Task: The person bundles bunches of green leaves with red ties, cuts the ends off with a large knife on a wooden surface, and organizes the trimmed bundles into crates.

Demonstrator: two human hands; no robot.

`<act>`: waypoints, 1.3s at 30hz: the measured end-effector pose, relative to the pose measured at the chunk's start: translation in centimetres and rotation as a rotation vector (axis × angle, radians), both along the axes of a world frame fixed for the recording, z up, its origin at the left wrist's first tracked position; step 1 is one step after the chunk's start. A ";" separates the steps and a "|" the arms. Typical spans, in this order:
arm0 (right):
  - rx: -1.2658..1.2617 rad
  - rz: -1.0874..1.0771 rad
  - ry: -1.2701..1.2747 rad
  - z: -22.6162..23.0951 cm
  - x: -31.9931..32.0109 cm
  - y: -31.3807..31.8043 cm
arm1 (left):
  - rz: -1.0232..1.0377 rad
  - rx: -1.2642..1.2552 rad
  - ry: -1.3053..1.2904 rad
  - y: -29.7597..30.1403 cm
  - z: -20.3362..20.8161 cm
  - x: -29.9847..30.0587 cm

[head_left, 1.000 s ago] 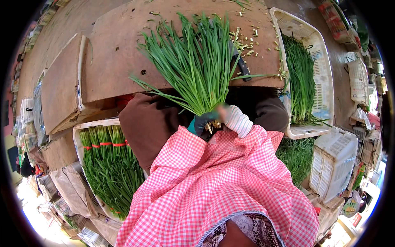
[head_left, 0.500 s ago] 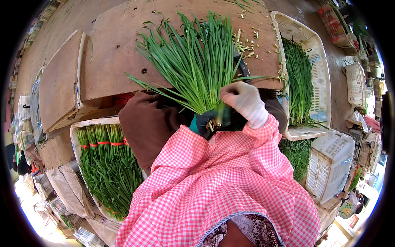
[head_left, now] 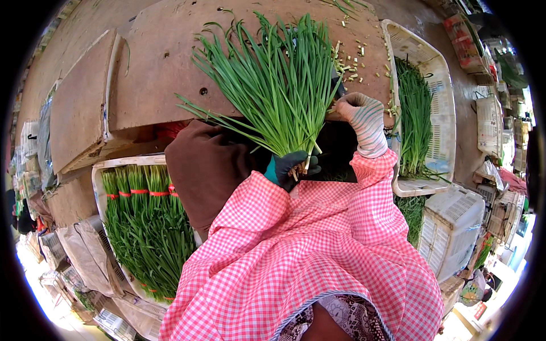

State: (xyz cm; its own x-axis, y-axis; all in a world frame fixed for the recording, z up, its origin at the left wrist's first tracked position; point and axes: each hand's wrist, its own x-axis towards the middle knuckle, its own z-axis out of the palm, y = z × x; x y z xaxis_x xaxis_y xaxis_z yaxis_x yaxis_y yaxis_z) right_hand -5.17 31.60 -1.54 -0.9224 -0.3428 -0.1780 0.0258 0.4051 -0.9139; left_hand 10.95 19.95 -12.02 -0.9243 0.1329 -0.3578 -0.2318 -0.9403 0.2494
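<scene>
A loose bunch of green garlic chives (head_left: 278, 85) fans out away from me, its pale stem ends toward my lap. My left hand (head_left: 280, 168), in a dark and teal glove, is closed around the stems near their cut ends. To the right of the bunch is my right hand (head_left: 364, 116), in a pale striped glove. Its fingers are pinched together near the board's edge; whatever is between the fingertips is too small to make out. Behind the bunch, a dark object (head_left: 338, 85) on the board is mostly hidden by the leaves.
Short cut stem pieces (head_left: 352, 65) litter the brown wooden board (head_left: 165, 85). A white crate (head_left: 446, 102) of loose chives stands at the right. Another white crate (head_left: 98, 190) at the left holds chives tied with red bands. An upturned white crate (head_left: 452, 227) sits at lower right.
My right hand has moved right and slightly up, away from the stems it was over. My left hand still grips the chives, and its stem ends now show more plainly.
</scene>
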 end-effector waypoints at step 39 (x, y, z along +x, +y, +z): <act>-0.163 -0.283 0.046 4.2 3.7 1.9 | -0.009 0.082 -0.007 -0.6 -5.2 -0.5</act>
